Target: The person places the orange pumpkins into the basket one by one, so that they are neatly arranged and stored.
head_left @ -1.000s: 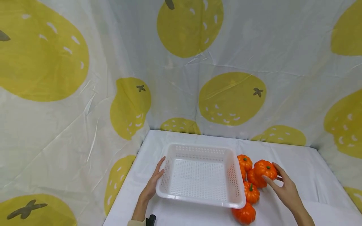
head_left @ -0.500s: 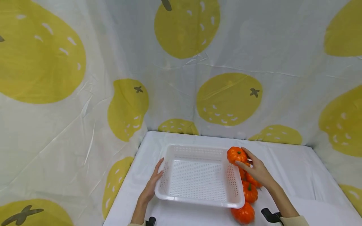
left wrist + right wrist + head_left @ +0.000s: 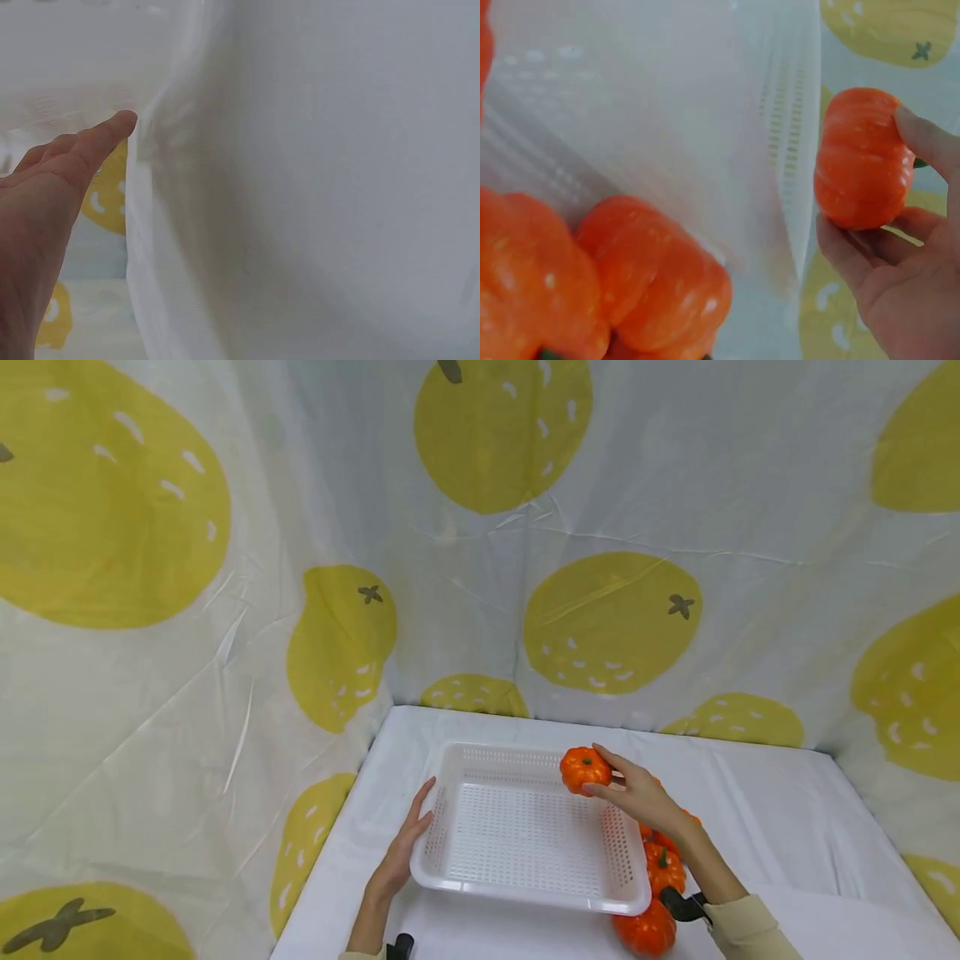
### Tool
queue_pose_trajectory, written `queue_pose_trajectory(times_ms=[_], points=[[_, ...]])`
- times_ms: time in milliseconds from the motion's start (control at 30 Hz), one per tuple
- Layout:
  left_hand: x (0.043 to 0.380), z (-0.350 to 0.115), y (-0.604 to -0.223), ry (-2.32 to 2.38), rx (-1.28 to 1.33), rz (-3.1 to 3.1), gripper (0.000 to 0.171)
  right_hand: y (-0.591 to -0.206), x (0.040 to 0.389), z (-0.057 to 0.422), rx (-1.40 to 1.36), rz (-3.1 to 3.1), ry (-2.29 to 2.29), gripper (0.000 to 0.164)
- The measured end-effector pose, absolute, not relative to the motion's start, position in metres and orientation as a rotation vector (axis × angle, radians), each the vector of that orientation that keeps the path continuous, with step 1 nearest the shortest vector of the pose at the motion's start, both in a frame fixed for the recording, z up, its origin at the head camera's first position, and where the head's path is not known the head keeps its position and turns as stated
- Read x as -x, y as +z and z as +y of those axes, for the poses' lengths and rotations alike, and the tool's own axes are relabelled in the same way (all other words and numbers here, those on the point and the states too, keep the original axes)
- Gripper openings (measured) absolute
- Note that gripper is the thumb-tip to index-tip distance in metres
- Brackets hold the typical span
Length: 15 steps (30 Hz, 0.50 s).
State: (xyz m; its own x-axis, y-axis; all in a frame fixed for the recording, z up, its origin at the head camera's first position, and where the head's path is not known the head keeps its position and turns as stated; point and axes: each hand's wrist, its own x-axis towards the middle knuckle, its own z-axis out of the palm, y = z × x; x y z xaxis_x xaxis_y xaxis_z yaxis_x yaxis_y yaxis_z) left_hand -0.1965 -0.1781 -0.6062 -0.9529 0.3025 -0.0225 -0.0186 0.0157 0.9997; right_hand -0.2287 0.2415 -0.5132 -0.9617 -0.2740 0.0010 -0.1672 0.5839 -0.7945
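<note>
A small orange pumpkin (image 3: pixel 585 770) with a green stem is pinched between the thumb and fingers of my right hand (image 3: pixel 637 792), over the back right part of a white plastic basket (image 3: pixel 531 893). The right wrist view shows the same pumpkin (image 3: pixel 864 157) gripped from its stem side. My left hand (image 3: pixel 405 847) rests along the basket's left side with its fingers stretched out; in the left wrist view the hand's (image 3: pixel 67 169) index fingertip is right at the basket wall. Perforations cover the basket's floor and walls, and nothing lies inside.
Several more orange pumpkins (image 3: pixel 663 868) crowd against the basket's right side, partly hidden by my right forearm. A white cloth (image 3: pixel 757 810) covers the table. Fabric printed with yellow fruit (image 3: pixel 615 622) hangs behind and along the sides.
My right hand has lifted the pumpkin from the cluster on the right and carried it left over the basket's rim. The left hand stays at the basket's side.
</note>
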Motion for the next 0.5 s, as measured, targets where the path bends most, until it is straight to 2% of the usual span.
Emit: queue_pose_trajectory(times_ms=[500], points=[[0.199,-0.178,-0.608,2.065,-0.295,2.015,0.057,-0.507,0.263,0.182,0.673,2.567,-1.182,0.08]])
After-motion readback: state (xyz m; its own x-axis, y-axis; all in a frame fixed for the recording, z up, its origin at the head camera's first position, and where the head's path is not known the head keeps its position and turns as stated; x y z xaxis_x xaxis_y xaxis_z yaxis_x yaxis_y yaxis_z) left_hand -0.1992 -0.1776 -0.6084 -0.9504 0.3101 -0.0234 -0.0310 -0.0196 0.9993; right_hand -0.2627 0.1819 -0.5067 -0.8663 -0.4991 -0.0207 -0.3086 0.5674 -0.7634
